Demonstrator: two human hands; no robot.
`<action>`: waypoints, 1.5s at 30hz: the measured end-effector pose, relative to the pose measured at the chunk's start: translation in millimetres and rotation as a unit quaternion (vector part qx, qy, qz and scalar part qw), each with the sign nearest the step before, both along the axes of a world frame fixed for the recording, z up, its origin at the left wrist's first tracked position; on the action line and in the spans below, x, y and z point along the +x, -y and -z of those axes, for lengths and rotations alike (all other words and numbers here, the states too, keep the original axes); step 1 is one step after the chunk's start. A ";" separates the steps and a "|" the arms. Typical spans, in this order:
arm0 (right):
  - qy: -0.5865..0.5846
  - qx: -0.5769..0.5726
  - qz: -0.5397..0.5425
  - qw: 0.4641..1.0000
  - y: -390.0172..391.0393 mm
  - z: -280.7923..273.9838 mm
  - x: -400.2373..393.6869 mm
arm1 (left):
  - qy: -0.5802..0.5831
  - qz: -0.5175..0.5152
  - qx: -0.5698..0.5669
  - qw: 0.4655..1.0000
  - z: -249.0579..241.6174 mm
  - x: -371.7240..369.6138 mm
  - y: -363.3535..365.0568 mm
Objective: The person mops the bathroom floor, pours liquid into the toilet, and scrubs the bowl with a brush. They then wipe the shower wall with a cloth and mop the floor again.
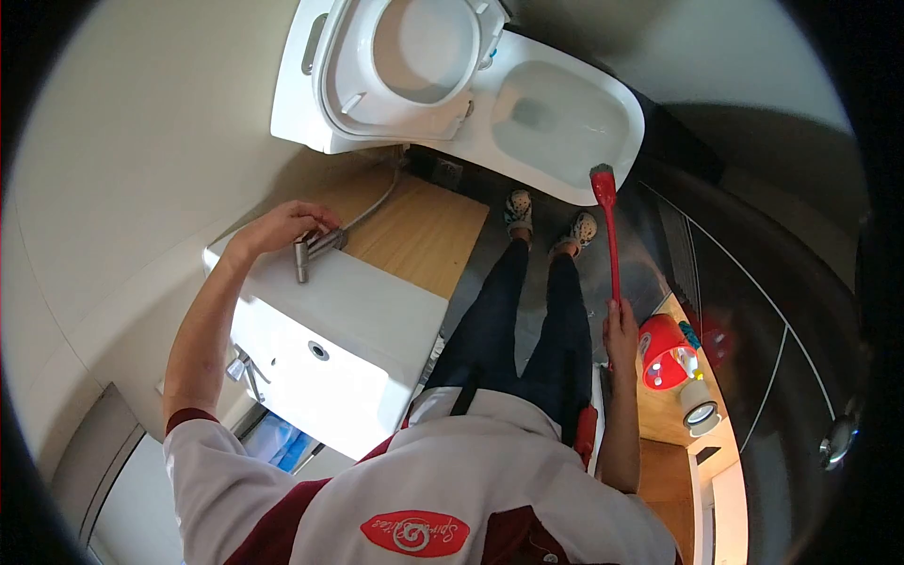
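Observation:
My right hand (619, 334) is closed round the handle of a red long-handled brush (610, 226). The brush's dark bristled end points away from me, at the near rim of the white toilet bowl (633, 118). On the left, my left hand (306, 221) has its fingers curled over a metal hand sprayer (302, 262) at the edge of the white washbasin (320, 292). A grey hose (381, 200) runs from near that hand toward the toilet. The raised toilet seat and lid (353, 104) stand behind the bowl.
A wooden counter (424, 231) adjoins the basin. To the right, a wooden shelf (664, 428) carries a red bucket (662, 344) and a white cylindrical container (698, 405). A dark door (791, 282) with a metal knob (838, 441) stands beyond. My feet are on the dark floor before the toilet.

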State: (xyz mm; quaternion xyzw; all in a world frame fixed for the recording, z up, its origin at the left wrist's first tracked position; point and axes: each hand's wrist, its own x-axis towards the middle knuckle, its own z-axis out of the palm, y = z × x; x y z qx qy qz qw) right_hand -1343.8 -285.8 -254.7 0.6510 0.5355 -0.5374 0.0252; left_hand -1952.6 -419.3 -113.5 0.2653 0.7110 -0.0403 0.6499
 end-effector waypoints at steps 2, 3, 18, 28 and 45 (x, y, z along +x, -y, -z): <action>-0.003 0.005 -0.004 1.000 0.6 3.2 2.5 | 0.007 -0.027 -0.061 0.998 -1.4 4.4 -9.3; -0.003 -0.002 -0.002 1.000 0.3 2.9 2.9 | -0.017 0.020 -0.066 0.997 -6.9 11.8 -19.1; 0.037 0.074 -0.023 0.996 21.1 15.3 30.1 | -0.227 0.410 -0.096 0.878 11.2 31.9 -25.1; 0.052 0.086 -0.016 0.995 24.6 1.3 24.4 | -0.298 0.426 -0.005 0.854 16.3 48.1 -8.7; 0.133 0.017 0.082 0.988 184.2 63.0 297.8 | -0.326 0.485 0.199 0.787 29.7 253.5 -107.2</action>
